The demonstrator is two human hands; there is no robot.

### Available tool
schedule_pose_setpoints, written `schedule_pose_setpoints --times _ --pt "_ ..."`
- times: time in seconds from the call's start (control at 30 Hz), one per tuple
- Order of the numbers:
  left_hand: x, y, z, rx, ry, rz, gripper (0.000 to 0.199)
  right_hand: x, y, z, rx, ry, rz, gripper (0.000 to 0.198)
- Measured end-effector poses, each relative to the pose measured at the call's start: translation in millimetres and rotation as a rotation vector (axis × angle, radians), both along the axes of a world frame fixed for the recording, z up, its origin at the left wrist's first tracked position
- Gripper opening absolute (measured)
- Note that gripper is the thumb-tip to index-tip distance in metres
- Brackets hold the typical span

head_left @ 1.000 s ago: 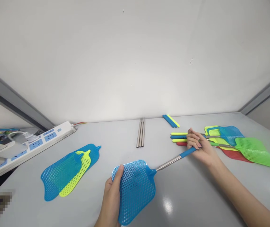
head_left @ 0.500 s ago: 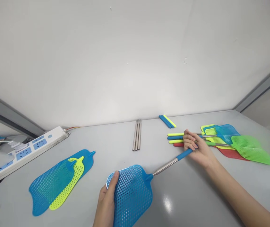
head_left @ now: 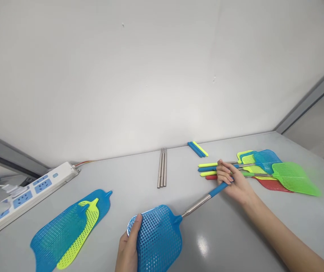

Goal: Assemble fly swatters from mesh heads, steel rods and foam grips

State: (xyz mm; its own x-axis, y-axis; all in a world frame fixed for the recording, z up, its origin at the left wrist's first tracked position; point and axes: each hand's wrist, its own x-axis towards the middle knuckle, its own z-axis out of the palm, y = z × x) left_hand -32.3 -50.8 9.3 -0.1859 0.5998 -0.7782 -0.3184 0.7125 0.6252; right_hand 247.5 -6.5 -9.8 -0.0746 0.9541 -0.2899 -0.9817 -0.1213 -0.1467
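Observation:
A blue fly swatter (head_left: 160, 236) with a metal rod and a blue grip is held between my two hands above the grey table. My left hand (head_left: 129, 245) pinches the left edge of its mesh head, thumb on top. My right hand (head_left: 232, 181) is closed around the end of the blue grip. Behind and beside that hand lie several whole swatters, among them a green swatter (head_left: 295, 178) and a red swatter (head_left: 272, 184); the hand hides parts of their handles.
Loose blue and yellow swatter heads (head_left: 78, 236) overlap at the left. Three metal rods (head_left: 162, 168) lie near the wall at centre, with blue and yellow grips (head_left: 197, 149) to their right. A white power strip (head_left: 28, 196) with a plug runs along the left edge.
The camera view has tilted up and shifted slightly right, so the table items sit lower and farther left. Both hands keep their hold on the blue swatter.

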Motion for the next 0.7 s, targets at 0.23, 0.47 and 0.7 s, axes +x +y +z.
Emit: schedule_pose_setpoints --times 0.23,0.47,0.7 --pt "-1 -2 0.4 -0.030 0.078 -0.007 0.048 -2 0 -3 0.013 0.034 0.001 0.012" --pt "1 -6 -2.0 0.004 0.025 -0.004 0.046 -2 -2 -4 0.006 0.022 0.013 0.011" --pt "-10 -2 -11.1 -0.017 -0.042 -0.048 0.040 -4 -4 -4 0.023 0.001 0.014 0.011"
